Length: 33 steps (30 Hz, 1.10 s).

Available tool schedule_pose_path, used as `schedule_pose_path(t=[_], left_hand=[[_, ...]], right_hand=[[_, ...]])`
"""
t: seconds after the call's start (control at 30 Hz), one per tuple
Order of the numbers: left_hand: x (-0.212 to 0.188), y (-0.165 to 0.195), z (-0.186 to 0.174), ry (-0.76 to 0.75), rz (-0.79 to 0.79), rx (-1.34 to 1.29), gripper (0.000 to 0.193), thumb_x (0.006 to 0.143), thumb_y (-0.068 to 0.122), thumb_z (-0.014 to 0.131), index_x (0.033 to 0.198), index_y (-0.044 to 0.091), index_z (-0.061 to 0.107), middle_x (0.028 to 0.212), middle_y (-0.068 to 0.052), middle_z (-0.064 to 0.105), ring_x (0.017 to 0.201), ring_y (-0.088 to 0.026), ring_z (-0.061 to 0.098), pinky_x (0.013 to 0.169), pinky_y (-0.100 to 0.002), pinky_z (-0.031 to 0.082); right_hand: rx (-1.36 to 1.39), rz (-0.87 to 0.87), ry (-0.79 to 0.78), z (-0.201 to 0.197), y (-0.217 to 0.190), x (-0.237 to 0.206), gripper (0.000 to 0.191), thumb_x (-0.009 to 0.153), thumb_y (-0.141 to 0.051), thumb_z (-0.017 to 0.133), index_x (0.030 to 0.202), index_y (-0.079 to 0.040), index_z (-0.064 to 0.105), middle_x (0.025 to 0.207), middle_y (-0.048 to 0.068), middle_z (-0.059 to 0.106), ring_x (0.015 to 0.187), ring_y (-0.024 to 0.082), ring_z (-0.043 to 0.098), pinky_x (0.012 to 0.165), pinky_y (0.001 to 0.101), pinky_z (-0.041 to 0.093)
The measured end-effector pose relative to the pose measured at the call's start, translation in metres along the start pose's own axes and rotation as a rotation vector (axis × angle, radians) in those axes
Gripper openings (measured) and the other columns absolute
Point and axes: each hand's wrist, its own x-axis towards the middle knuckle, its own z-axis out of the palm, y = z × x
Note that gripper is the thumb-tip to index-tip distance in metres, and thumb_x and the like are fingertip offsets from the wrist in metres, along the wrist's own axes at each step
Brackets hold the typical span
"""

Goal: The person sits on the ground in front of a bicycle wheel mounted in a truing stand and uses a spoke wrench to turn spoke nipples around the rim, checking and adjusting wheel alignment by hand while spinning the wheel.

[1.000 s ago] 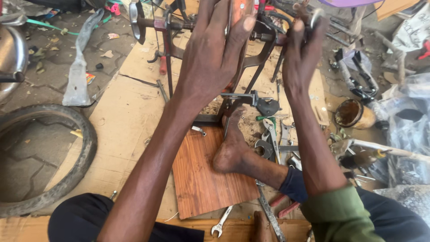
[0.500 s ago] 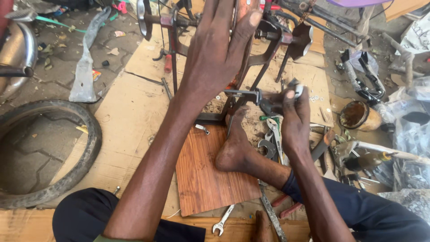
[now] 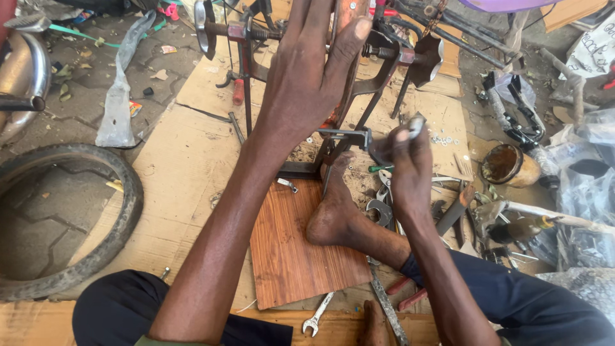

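Observation:
My left hand [image 3: 312, 80] reaches far forward and lies over the rust-orange tube of a bicycle frame [image 3: 349, 19], fingers stretched along it and thumb wrapped round the right side. Lower and to the right, my right hand [image 3: 407, 163] pinches a small grey metal part [image 3: 416, 123] between its fingertips, just above my bare foot [image 3: 336, 214]. The foot rests against a metal bracket [image 3: 346, 136] at the frame's base. A threaded axle with dark end pieces [image 3: 428, 57] crosses the frame beyond my left hand.
A brown wooden board [image 3: 288, 256] lies on cardboard under my foot. A spanner [image 3: 318, 315], red-handled pliers [image 3: 410, 291] and loose wrenches [image 3: 382, 208] lie around it. An old tyre [image 3: 122, 211] sits left, a rusty tin [image 3: 509, 165] and plastic bags right.
My right hand has come down from the top of the frame to just above my foot, now pinching the small metal part. My left hand stays on the frame tube.

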Motion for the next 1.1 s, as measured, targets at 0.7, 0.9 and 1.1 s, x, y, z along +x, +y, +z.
schedule_pose_path(t=[0.7, 0.9, 1.1], left_hand=[[0.007, 0.004, -0.003, 0.002, -0.014, -0.130, 0.064, 0.110, 0.053, 0.052, 0.150, 0.004, 0.042, 0.149, -0.022, 0.050, 0.127, -0.033, 0.066, 0.100, -0.046, 0.058], [-0.010, -0.017, -0.030, -0.076, -0.145, -0.354, 0.076, 0.103, 0.073, 0.040, 0.128, 0.004, 0.061, 0.125, -0.019, 0.069, 0.111, -0.027, 0.070, 0.099, -0.050, 0.057], [-0.038, -0.053, -0.041, -0.279, -0.521, -0.187, 0.097, 0.096, 0.080, 0.013, 0.093, 0.007, 0.076, 0.087, -0.012, 0.079, 0.089, -0.021, 0.076, 0.096, -0.058, 0.049]], right_hand=[[-0.452, -0.519, 0.287, -0.039, -0.017, 0.140, 0.038, 0.114, -0.019, 0.034, 0.149, -0.006, 0.029, 0.126, 0.010, 0.076, 0.071, 0.020, 0.064, 0.053, 0.0318, 0.056], [-0.363, -0.680, 0.111, -0.028, 0.015, 0.176, 0.024, 0.127, -0.026, 0.042, 0.136, -0.004, 0.050, 0.103, 0.012, 0.077, 0.082, 0.017, 0.077, 0.065, 0.0294, 0.065], [-0.273, -0.641, 0.090, -0.030, 0.017, 0.176, 0.024, 0.121, -0.020, 0.042, 0.136, -0.002, 0.047, 0.099, 0.013, 0.075, 0.080, 0.018, 0.076, 0.065, 0.0305, 0.065]])
